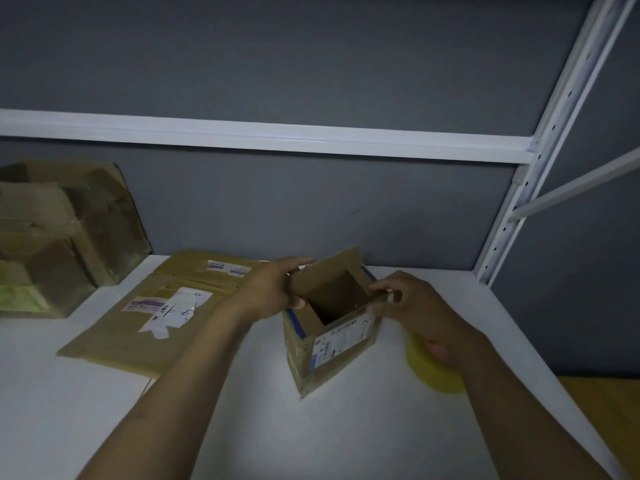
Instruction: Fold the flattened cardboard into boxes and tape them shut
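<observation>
A small brown cardboard box (330, 327) with a white shipping label stood upright on the white bench (346, 427), its top open and its dark interior apparently empty; the left hand (277, 289) gripped the flap on the box's left side, thumb and fingers closed over the edge, while the right hand (412, 306) pinched the near-right flap; the box sat directly between the two hands, each about equally near, so the flaps looked ready to be folded inward; a yellow roll of tape (433, 368) lay just beside the box under the right wrist; flattened brown cardboard sheets (149, 320) with labels lay to the left, and a pile of worn brown boxes (62, 233) leaned against the grey wall (311, 64).
</observation>
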